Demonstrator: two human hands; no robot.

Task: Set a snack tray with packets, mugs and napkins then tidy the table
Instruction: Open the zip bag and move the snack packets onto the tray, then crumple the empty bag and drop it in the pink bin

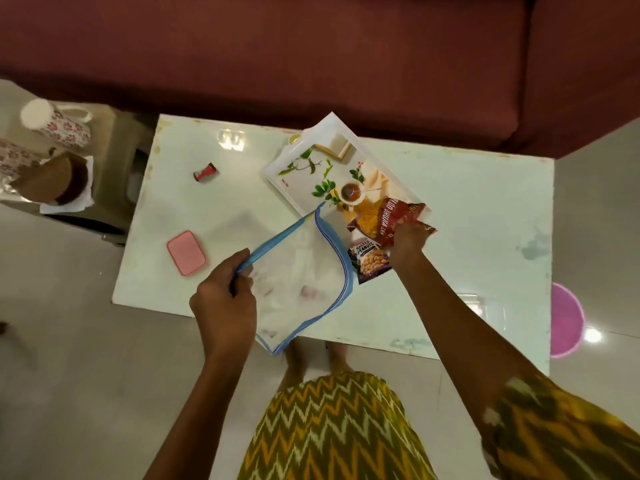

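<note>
A person in a yellow zigzag dress stands at a low white surface (467, 209) in front of a dark red sofa (311, 46).

The right hand (407, 242) is closed around two snack packets. One is a red packet (398, 216) with yellow snack showing through it, and its top end lies over the near corner of the tray. The other is a small purple peanuts packet (369, 263) with a picture of round nuts; it hangs just below the red one, at about 6 o'clock from it.

The tray (311, 150) is white with raised edges and a printed picture of green leaves and a cup of tea. It sits tilted near the far edge of the surface, at about 12 o'clock from the hands.

The left hand (225, 303) pinches the blue zip edge of a clear plastic pouch (304, 271), which is nearly flat and hangs over the near edge of the surface.

A pink lidded box (187, 252) lies at 9 o'clock from the pouch. A small red wrapper (205, 172) lies further back. On a side stool (117, 161) at far left stand flower-print mugs (55, 123).
</note>
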